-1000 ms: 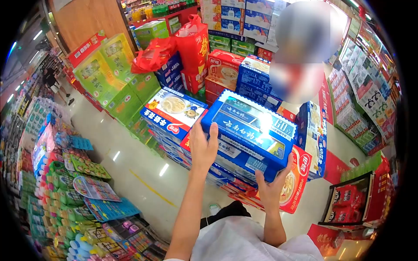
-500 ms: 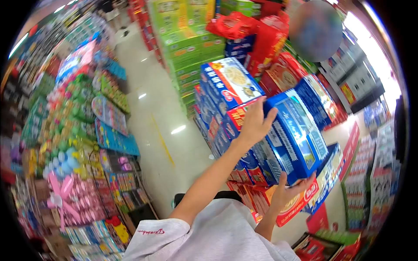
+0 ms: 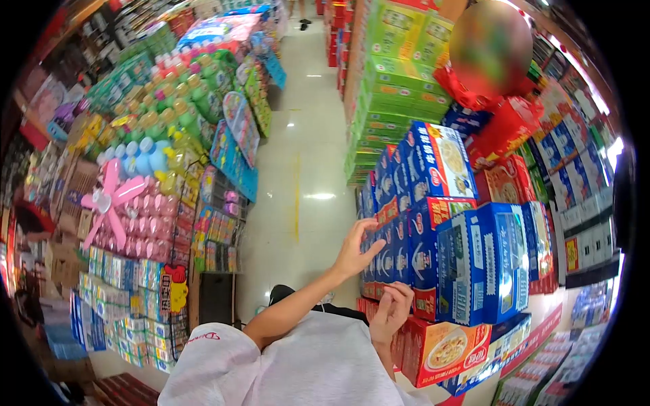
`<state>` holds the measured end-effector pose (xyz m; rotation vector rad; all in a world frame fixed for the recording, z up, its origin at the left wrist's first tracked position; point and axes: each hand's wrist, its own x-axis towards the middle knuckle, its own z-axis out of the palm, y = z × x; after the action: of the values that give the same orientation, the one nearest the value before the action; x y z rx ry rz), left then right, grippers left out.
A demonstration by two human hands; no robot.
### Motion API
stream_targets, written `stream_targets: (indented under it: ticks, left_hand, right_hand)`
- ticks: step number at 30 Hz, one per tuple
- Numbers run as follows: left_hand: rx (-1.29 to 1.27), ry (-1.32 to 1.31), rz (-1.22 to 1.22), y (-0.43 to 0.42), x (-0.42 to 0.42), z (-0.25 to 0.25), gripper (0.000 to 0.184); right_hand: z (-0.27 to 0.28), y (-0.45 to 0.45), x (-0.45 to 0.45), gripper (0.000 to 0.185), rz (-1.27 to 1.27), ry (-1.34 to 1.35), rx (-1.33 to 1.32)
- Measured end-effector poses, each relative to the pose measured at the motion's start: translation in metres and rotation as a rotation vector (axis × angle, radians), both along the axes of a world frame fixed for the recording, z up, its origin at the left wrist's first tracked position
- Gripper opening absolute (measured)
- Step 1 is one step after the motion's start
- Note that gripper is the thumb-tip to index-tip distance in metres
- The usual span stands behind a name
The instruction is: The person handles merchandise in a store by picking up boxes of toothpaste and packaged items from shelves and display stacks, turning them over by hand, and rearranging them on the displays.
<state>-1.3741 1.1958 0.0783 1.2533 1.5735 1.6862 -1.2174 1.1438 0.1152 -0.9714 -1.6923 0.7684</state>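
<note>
My left hand (image 3: 359,250) is off the blue toothpaste box, its thumb and fingers apart, in front of the side of the stacked blue cartons (image 3: 399,250). Lower down, my right hand (image 3: 393,306) has loosely curled fingers and nothing visible in it, near a red carton (image 3: 443,348) with a bowl picture. The blue toothpaste box (image 3: 504,260) rests beside another blue box (image 3: 460,271) on the stack, to the right of both hands. Behind them stands a blue and white carton (image 3: 443,162).
Green cartons (image 3: 399,88) rise behind the stack, with a red bag (image 3: 508,128) to their right. A floor aisle (image 3: 305,169) runs ahead. Along its left side are shelves with green bottles (image 3: 196,98), pink bottles (image 3: 145,223) and a pink fan-shaped item (image 3: 108,199).
Both hands have let go of the blue toothpaste box and drawn back to its left. The view has swung left, showing more of the aisle and left shelves.
</note>
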Motion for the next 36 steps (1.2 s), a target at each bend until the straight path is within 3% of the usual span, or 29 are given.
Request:
stream_targets:
  ticks: [8,14,21,30,32,33,34,36]
  left_hand:
    - [-0.042,-0.057,0.088,-0.072,-0.031,-0.013,0.034]
    - [-0.010,0.001,0.320,-0.121,-0.056,-0.013,0.031]
    - [0.012,-0.044,0.781,-0.223,-0.105,-0.012,0.027]
    - [0.093,0.020,1.454,-0.369,-0.142,-0.015,0.016]
    - [0.214,-0.173,1.608,-0.405,-0.142,-0.016,0.010]
    - [0.118,0.143,1.760,-0.432,-0.149,-0.020,0.009]
    - [0.049,0.174,1.863,-0.452,-0.148,-0.017,0.008]
    - [0.221,0.190,1.949,-0.492,-0.156,-0.024,0.010]
  right_hand:
    - [-0.017,-0.012,-0.040,0.010,0.256,-0.080,-0.226]
    - [-0.016,-0.019,-0.084,0.019,0.588,-0.125,-0.183]
    - [-0.009,-0.066,-0.145,0.016,0.968,-0.290,-0.188]
    - [-0.012,-0.118,-0.211,0.022,1.442,-0.402,0.000]
    - [-0.004,-0.139,-0.227,0.025,1.540,-0.367,0.093]
    - [0.001,-0.152,-0.239,0.025,1.549,-0.357,0.107]
    - [0.007,-0.163,-0.247,0.025,1.597,-0.345,0.153]
    - [0.018,-0.182,-0.266,0.025,1.656,-0.327,0.210]
